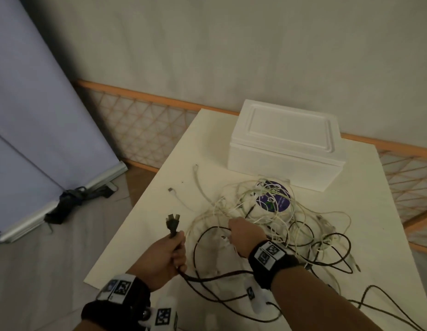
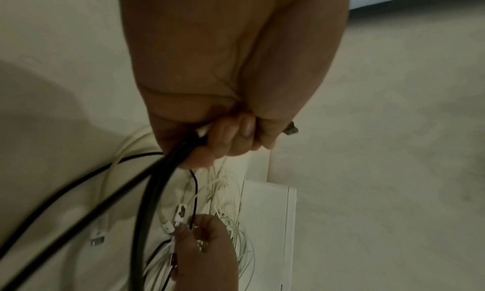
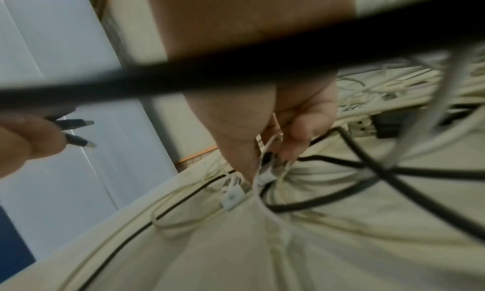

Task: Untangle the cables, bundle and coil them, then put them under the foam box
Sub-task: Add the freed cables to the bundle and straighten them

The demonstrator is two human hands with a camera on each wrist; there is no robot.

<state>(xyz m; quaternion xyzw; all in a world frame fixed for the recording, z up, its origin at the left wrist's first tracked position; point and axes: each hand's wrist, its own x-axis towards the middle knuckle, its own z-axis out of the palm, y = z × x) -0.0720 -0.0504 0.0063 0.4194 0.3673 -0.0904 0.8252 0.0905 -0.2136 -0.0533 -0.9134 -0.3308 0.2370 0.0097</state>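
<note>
Head view gives me the tangle of cables (image 1: 267,218) in the middle of the white table (image 1: 145,223), a mix of thin white wires and thicker black ones lying over each other. The heap is just in front of the foam box (image 1: 284,142), which stands closed at the far side of the table, and some wires cross a round purple label (image 1: 273,199) lying near the box.

My left hand (image 1: 163,258) is lifted near the left table edge, and its fingers are curled tight around a bunch of black cables (image 1: 207,278). Their black plugs (image 1: 172,223) stick up out of the fist. From the bottom of the fist these cables run down and to the right, passing under my right forearm. In the left wrist view I see the same closed fist (image 2: 230,133) with the thick black cables (image 2: 147,202) hanging from it.

My right hand (image 1: 247,235) is down in the heap. In the right wrist view its fingertips (image 3: 296,142) are pressed together on thin white wires (image 3: 267,150), with white connectors (image 3: 233,196) hanging just below them.

To the left of the table, on the floor, a pale blue panel (image 1: 40,115) leans, and an orange lattice rail (image 1: 140,120) runs along the wall behind the table.
</note>
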